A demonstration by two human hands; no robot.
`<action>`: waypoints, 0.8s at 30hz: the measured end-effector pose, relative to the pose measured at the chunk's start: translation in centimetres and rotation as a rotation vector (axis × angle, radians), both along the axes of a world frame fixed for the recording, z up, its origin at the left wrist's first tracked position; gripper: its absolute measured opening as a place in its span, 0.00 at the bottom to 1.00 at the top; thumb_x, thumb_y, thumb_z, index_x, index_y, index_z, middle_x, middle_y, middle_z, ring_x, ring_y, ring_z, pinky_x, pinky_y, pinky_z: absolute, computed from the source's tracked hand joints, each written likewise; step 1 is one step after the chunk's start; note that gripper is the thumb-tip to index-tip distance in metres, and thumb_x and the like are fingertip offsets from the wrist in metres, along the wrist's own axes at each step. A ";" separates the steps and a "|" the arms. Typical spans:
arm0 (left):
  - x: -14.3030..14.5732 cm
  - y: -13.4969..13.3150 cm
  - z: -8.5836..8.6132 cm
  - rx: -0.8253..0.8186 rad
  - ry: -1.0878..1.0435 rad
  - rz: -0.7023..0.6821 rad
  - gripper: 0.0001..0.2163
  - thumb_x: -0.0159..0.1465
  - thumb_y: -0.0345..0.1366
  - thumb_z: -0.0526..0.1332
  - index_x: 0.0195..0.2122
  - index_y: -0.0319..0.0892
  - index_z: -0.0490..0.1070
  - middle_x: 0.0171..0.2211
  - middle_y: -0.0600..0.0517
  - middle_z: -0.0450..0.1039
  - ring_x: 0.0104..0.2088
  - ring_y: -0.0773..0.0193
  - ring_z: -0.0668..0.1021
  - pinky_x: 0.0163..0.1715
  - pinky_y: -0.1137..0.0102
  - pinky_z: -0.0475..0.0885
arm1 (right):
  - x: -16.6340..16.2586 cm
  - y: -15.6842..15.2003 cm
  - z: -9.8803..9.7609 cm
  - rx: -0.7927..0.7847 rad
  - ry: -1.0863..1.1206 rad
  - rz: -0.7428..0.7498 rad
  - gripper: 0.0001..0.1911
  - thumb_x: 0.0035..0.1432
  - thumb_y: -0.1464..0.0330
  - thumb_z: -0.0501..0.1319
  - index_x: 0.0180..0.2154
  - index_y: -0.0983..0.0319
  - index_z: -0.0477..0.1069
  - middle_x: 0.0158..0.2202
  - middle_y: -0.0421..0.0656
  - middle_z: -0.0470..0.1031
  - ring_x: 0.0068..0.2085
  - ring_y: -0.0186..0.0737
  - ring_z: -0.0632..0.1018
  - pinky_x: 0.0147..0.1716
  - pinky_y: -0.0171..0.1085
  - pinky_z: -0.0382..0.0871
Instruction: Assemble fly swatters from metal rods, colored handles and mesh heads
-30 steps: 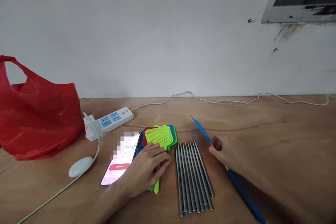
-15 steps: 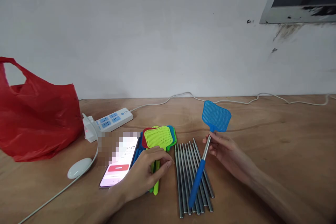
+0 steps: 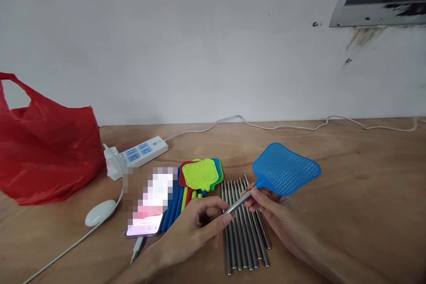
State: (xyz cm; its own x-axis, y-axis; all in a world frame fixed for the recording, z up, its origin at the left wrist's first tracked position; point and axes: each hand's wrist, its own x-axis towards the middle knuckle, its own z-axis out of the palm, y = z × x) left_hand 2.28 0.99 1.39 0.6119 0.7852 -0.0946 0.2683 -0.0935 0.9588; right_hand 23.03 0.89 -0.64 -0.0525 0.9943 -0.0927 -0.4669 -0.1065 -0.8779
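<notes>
The person's right hand (image 3: 266, 204) and left hand (image 3: 198, 228) hold together 1 fly swatter with a blue perforated plastic head (image 3: 284, 169) and a thin silver metal rod (image 3: 238, 202). All clock directions here are taken from the left hand as the centre. The swatter's head points to 2 o'clock and is tilted, above the table. The right hand, at about 3 o'clock, is partly closed, with thumb and fingers pinching at the neck, where the head meets the rod. The left hand is half curled, and its thumb and fingertips close on the nearer part of the rod; what is inside its palm I cannot tell.

Under the rod, at 3 o'clock, a row of slim silver metal tubes (image 3: 244, 239) lies on the brown wooden table (image 3: 359, 177), side by side. At 12 o'clock is a stack of perforated plastic swatter heads (image 3: 201, 175), yellow-green on top, with red, blue and green edges below. At 10 o'clock, just beside this hand, lie blue, yellow, red and green handles (image 3: 171, 215), partly covered. Next to them, at 9 o'clock, is a lit smartphone (image 3: 149, 226), its screen mostly blurred. Farther, at 10 o'clock, are a white power strip (image 3: 146, 153) and a red plastic bag (image 3: 49, 155).
</notes>
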 end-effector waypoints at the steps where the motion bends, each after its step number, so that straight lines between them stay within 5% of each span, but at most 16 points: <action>1: 0.0 -0.1 -0.1 -0.005 0.015 -0.007 0.18 0.68 0.51 0.57 0.37 0.40 0.71 0.18 0.60 0.63 0.18 0.71 0.67 0.21 0.75 0.57 | -0.1 -0.2 -0.4 0.016 -0.037 0.019 0.16 0.42 0.55 0.76 0.29 0.59 0.80 0.28 0.39 0.79 0.29 0.35 0.78 0.34 0.36 0.73; 6: 0.0 -0.5 0.3 -0.018 0.050 -0.024 0.20 0.68 0.53 0.56 0.30 0.41 0.67 0.20 0.60 0.57 0.19 0.72 0.63 0.17 0.77 0.54 | 0.2 -0.7 -1.6 0.082 -0.137 -0.029 0.16 0.47 0.54 0.73 0.31 0.58 0.78 0.24 0.37 0.76 0.27 0.35 0.76 0.32 0.37 0.70; 12: -0.5 -0.3 0.8 -0.096 0.062 -0.038 0.21 0.68 0.54 0.56 0.31 0.40 0.71 0.15 0.62 0.55 0.14 0.73 0.61 0.13 0.79 0.53 | 1.0 0.7 -0.7 0.126 -0.050 -0.235 0.17 0.40 0.57 0.77 0.27 0.59 0.76 0.25 0.37 0.75 0.25 0.34 0.73 0.27 0.35 0.69; 24: -1.0 0.2 0.6 -0.065 0.070 -0.010 0.22 0.67 0.54 0.57 0.34 0.38 0.76 0.14 0.62 0.57 0.14 0.74 0.61 0.13 0.79 0.54 | 1.0 1.0 -0.2 0.127 -0.082 -0.034 0.18 0.46 0.55 0.74 0.32 0.61 0.80 0.24 0.40 0.75 0.25 0.33 0.74 0.23 0.33 0.68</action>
